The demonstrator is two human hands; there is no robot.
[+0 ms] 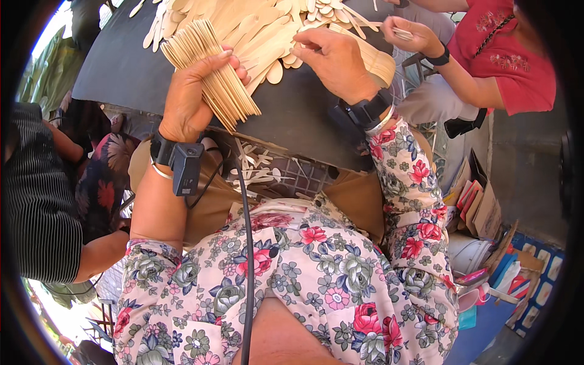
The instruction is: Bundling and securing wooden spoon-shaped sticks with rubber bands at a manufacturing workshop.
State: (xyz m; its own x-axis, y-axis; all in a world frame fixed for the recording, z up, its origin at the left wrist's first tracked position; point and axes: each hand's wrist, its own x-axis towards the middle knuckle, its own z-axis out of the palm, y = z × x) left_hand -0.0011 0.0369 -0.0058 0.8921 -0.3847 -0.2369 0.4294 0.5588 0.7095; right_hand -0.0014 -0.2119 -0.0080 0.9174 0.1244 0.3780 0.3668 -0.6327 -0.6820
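My left hand (198, 91) is wrapped round a thick stack of flat wooden cutlery (230, 91), its pieces lined up side by side and tilted over the table's near edge. Loose wooden spoons (261, 36) lie heaped just beyond it. Over the right part of this heap is my right hand (337, 61), thumb and fingers curled together in a pinch. Whatever lies between those fingertips is too small to make out. A neater row of wooden pieces (372, 61) sits beyond the right wrist. Both wrists carry black strapped devices.
The dark table (134, 67) ends close in front of me. Fallen wooden pieces (258, 173) lie below its edge. At right, a person in red holds small pieces in one hand (410, 36). Another person in stripes (42, 201) sits at left. Boxes (480, 201) stand lower right.
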